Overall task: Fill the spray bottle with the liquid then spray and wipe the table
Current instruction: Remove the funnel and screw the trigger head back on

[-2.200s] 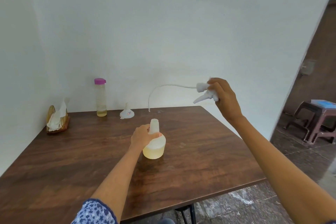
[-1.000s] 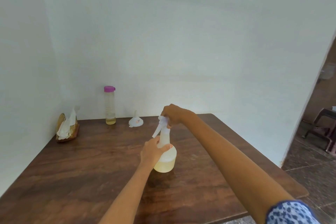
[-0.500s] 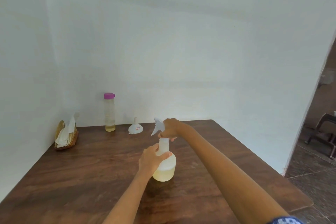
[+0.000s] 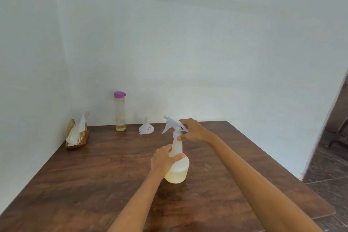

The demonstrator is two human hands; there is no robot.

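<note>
Since 2.2 s ago the white trigger sprayer head [image 4: 175,124] has come down onto the translucent round-bodied spray bottle of pale yellow liquid [image 4: 178,167] mid-table, your right hand [image 4: 192,130] gripping it, your left hand [image 4: 163,160] clasping the bottle's shoulder; twisting it on crooked could cross-thread it and leak.

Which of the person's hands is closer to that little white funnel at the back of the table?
Right. The right hand grips the spray head, just right of the funnel. The left hand holds the spray bottle lower, nearer the camera.

We are looking from a single head-worn camera, facing forward and down over the wooden table [image 4: 94,175] toward the white corner wall [image 4: 188,52], at arm's reach.
</note>
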